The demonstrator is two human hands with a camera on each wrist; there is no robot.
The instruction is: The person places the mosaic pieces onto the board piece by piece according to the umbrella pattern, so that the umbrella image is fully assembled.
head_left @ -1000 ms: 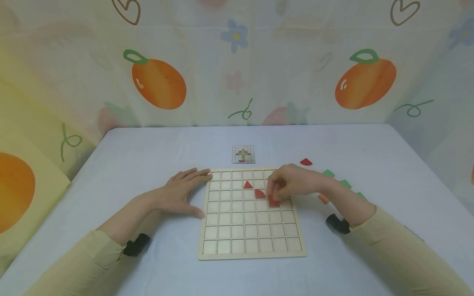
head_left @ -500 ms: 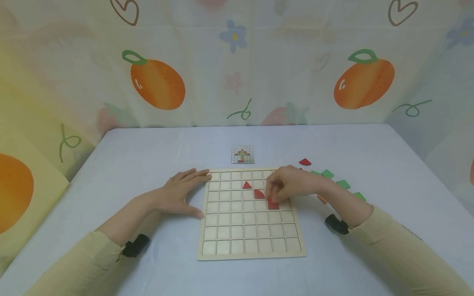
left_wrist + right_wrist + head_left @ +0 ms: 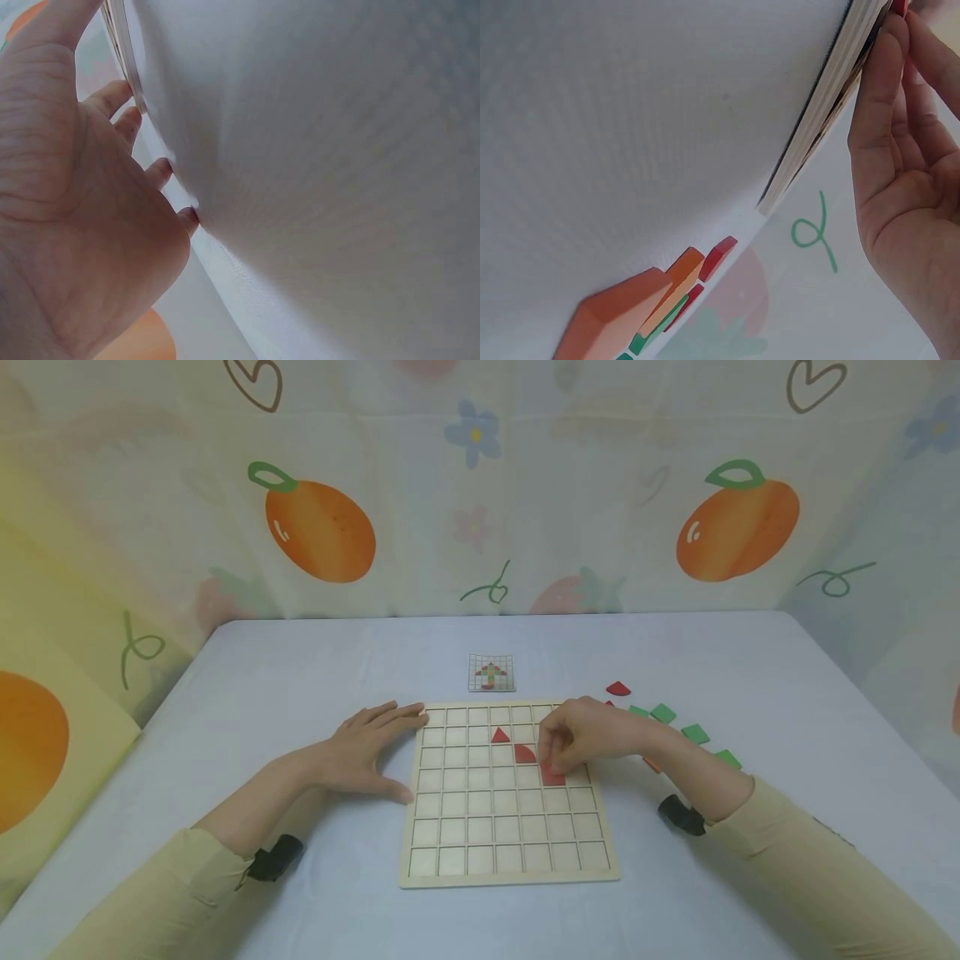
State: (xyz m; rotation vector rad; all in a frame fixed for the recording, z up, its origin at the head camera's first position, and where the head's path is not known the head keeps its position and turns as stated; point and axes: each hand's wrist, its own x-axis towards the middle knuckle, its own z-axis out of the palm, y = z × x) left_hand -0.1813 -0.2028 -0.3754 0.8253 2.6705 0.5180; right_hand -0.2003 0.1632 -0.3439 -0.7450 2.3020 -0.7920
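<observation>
A pale wooden grid board (image 3: 480,832) lies flat on the white-covered table. My right hand (image 3: 592,731) pinches a red tile (image 3: 553,778) between thumb and fingertips, right at a grid cell in the board's right half; the fingers hide its upper part. The right wrist view shows only a sliver of that red tile (image 3: 901,7) at the fingertips. Up and left of it, a red triangle (image 3: 500,736) and a red quarter-round tile (image 3: 525,753) lie in their own cells. My left hand (image 3: 363,752) rests with spread fingers against the board's left edge.
Behind the board lies a small card (image 3: 491,673) printed with a gridded arrow-like picture. Right of the board are several loose pieces: green tiles (image 3: 695,733), a red piece (image 3: 618,688) and an orange piece (image 3: 615,315), partly behind the right forearm.
The red tile under my right fingers has shifted slightly toward me and now sits straighter with the cell. My left hand keeps its place at the board's edge.
</observation>
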